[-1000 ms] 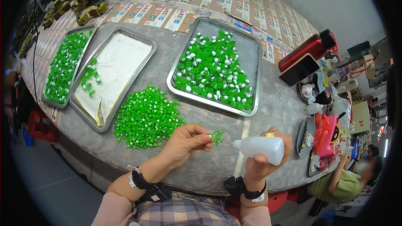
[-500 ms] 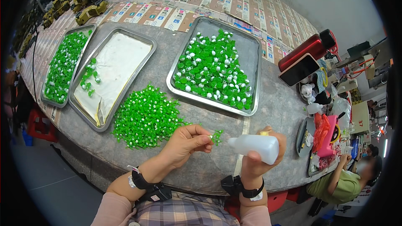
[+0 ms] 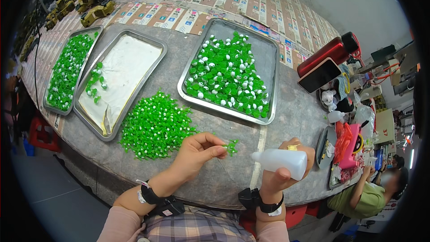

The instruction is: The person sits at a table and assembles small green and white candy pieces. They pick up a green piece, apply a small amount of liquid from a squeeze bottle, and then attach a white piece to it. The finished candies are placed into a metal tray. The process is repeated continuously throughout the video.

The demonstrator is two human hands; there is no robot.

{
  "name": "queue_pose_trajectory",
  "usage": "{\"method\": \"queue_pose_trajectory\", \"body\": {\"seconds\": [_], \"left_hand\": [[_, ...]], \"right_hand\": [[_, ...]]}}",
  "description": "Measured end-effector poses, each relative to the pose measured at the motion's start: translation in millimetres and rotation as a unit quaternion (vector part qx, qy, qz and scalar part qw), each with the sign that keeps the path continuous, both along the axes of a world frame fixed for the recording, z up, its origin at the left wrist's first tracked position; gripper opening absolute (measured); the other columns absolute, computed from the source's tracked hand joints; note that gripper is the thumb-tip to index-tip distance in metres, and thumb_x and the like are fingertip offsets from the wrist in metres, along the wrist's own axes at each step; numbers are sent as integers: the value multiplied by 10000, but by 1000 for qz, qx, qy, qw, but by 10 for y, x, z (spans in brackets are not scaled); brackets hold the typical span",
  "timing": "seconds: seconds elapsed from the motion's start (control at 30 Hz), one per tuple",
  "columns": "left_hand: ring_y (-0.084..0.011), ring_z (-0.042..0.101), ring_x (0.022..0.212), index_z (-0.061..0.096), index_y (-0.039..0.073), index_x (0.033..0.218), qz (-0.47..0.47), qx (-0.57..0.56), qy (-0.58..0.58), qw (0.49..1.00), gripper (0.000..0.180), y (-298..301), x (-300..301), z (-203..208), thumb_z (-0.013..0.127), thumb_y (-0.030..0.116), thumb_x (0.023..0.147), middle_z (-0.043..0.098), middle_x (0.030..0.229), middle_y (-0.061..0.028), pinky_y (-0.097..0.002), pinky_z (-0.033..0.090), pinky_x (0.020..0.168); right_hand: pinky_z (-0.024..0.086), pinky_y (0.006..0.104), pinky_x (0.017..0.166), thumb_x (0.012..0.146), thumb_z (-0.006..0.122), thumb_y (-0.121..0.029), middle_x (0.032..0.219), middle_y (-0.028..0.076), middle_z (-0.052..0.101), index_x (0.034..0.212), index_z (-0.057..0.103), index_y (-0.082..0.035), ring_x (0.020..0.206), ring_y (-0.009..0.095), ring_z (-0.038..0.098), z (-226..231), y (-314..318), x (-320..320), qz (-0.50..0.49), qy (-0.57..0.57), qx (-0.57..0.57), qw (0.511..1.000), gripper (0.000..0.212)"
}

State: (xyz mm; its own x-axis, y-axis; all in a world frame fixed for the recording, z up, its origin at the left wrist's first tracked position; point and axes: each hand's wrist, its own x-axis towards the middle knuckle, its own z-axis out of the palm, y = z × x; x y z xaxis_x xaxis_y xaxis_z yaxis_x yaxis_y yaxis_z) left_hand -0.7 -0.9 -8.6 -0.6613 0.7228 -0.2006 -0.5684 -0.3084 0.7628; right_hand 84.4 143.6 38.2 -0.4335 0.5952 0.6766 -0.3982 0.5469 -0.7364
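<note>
Between thumb and fingertips my left hand (image 3: 200, 151) pinches a small green plastic piece (image 3: 231, 147) with thin limbs. My right hand (image 3: 286, 170) is wrapped round a translucent white squeeze bottle (image 3: 286, 162); its nozzle points left at the green piece, a gap apart from it. Left of my left hand lies a heap of similar green pieces with white dots (image 3: 154, 127), loose on the table. Beyond it a metal tray (image 3: 182, 90) holds green and white round pieces (image 3: 228, 74). A second tray lined with white sheet (image 3: 130, 58) carries a few green pieces.
At the far left stands a narrow tray (image 3: 99, 31) full of green and white pieces. A red flask (image 3: 324, 54) and a phone (image 3: 320, 75) are at the right, near a pink container (image 3: 350, 145). Yellow toy vehicles (image 3: 97, 12) are piled far left. A co-worker (image 3: 363, 197) sits at right.
My right hand has moved a little to the right with the squeeze bottle, widening the gap between nozzle and green piece. My left hand stays almost still.
</note>
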Motion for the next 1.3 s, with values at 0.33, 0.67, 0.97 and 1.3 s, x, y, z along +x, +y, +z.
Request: {"method": "queue_pose_trajectory", "body": {"seconds": [0.33,0.67,0.97,1.3], "left_hand": [[-148,556,701,543,23,802,20,6,71,997,98,0,12,-13,576,-22,721,565,781,-87,-255,468,638],[-141,559,673,549,14,799,45,-21,56,997,87,9,4,0,578,-11,721,570,756,-79,-253,473,623],[-123,561,659,542,19,810,37,-13,0,999,70,22,4,-11,565,18,743,577,738,-65,-253,484,608],[-122,561,660,539,20,811,35,-29,-6,999,65,1,-2,-25,560,40,753,574,733,-63,-253,486,609]], "right_hand": [[334,256,487,602,687,-443,670,21,453,810,466,-33,535,135,429,-27,-25,-50,18,-28,23,999,510],[418,257,629,732,587,-266,795,57,495,934,408,5,743,134,493,110,516,156,-114,-142,-45,982,383],[405,244,752,718,548,-16,897,80,552,1033,439,28,850,153,525,-620,1433,480,-89,-285,-115,947,336],[415,250,597,681,606,-62,688,69,551,802,562,-18,659,158,524,155,636,-118,-65,-376,97,919,136]]}}
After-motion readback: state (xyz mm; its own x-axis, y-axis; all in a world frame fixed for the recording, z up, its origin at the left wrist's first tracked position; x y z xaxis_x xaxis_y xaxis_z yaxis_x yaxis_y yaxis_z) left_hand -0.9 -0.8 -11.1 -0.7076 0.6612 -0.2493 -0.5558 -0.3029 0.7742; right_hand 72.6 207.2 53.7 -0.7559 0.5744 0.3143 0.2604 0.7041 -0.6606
